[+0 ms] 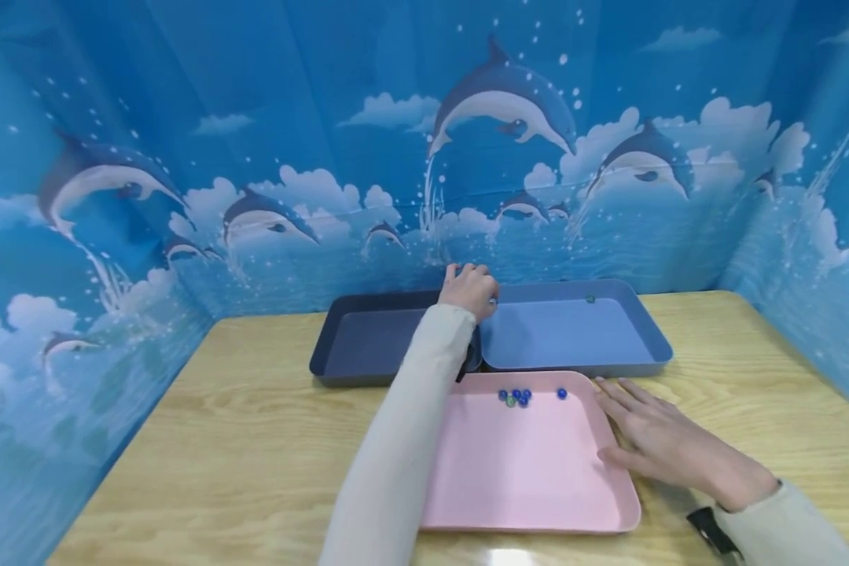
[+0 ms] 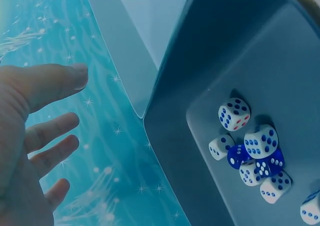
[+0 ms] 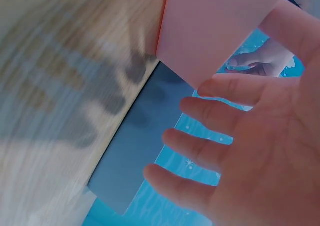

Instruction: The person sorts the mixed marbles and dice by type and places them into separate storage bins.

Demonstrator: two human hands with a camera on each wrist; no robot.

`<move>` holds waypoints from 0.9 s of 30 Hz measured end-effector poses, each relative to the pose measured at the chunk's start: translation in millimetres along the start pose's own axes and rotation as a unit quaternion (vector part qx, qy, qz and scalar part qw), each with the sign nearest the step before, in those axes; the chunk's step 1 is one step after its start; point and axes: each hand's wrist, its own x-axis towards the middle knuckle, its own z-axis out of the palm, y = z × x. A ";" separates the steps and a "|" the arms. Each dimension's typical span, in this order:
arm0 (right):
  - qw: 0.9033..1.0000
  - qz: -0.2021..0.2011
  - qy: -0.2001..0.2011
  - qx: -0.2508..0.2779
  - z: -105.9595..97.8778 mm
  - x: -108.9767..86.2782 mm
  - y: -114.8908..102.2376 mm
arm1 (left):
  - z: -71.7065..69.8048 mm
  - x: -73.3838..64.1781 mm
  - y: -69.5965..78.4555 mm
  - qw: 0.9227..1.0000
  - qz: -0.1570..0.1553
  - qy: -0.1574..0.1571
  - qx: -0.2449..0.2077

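Above the back edge where a dark grey tray [image 1: 368, 338] and a blue tray [image 1: 559, 334] meet is my left hand [image 1: 469, 292]. In the left wrist view its thumb and fingers are spread apart, with nothing between them. Below it, several white dice [image 2: 261, 141] and blue dice [image 2: 270, 162] lie clustered in a corner of the dark tray, hidden by the arm in the head view. My right hand [image 1: 654, 436] lies at the right side of a pink tray [image 1: 531, 479], fingers extended and fingertips right at its rim.
Several small dark blue pieces [image 1: 523, 401] and a green piece [image 1: 511, 401] sit near the pink tray's back edge. Another green piece [image 1: 590, 299] is at the blue tray's back. A dolphin-printed curtain [image 1: 325, 118] rises behind the wooden table [image 1: 255, 440].
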 end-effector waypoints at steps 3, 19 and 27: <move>1.000 -0.007 0.000 0.018 0.4 1.8 0.4 | 3.9 3.5 -1.1 1.000 -0.006 -0.004 0.002; 1.000 -0.010 0.005 0.029 3.2 -0.3 0.6 | 16.9 8.0 -6.0 1.000 -0.006 -0.017 -0.002; 1.000 -0.008 0.005 0.012 2.1 -1.6 3.0 | 16.5 10.3 -5.0 1.000 -0.020 0.009 0.009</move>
